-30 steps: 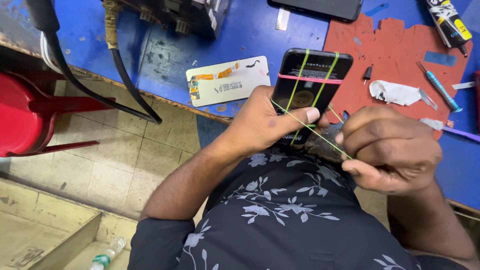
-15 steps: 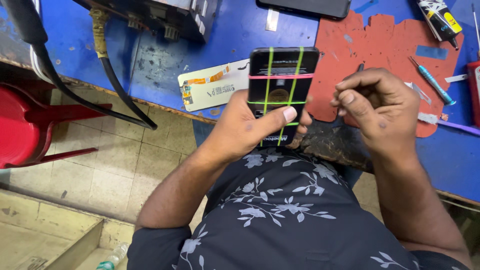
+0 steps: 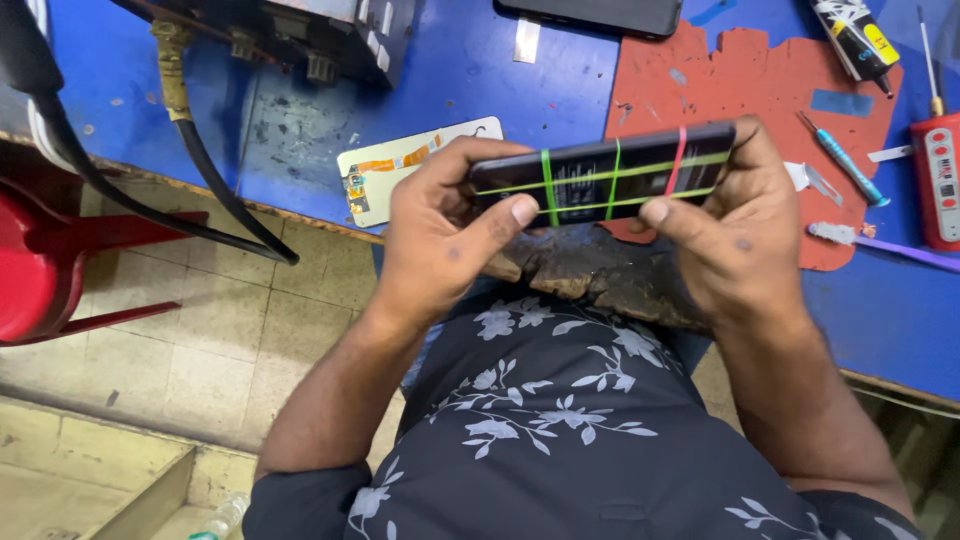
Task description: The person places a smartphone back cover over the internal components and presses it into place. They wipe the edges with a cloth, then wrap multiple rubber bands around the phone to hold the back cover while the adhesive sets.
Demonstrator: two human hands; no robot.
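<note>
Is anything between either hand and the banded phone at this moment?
Nothing visible. The left hand and right hand each grip an end of the phone directly, thumbs on its near edge, rubber bands wrapped around it.

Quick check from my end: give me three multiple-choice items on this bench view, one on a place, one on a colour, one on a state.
1. Where does the white panel with the orange flex strip lie?
A. on the blue bench, beside the left hand
B. on the red mat
C. on the floor tiles

2. What colour is the one band nearest the right hand on the phone?
A. blue
B. pink-red
C. black

3. How is the phone held?
A. flat on the mat, untouched
C. in the left hand alone
B. lifted edge-on between both hands

Answers: 1 A, the panel rests on the blue bench just left of the left hand. 2 B, a pink-red band crosses that end; the others are green. 3 B, both hands grip the phone's ends above the bench edge.
</note>
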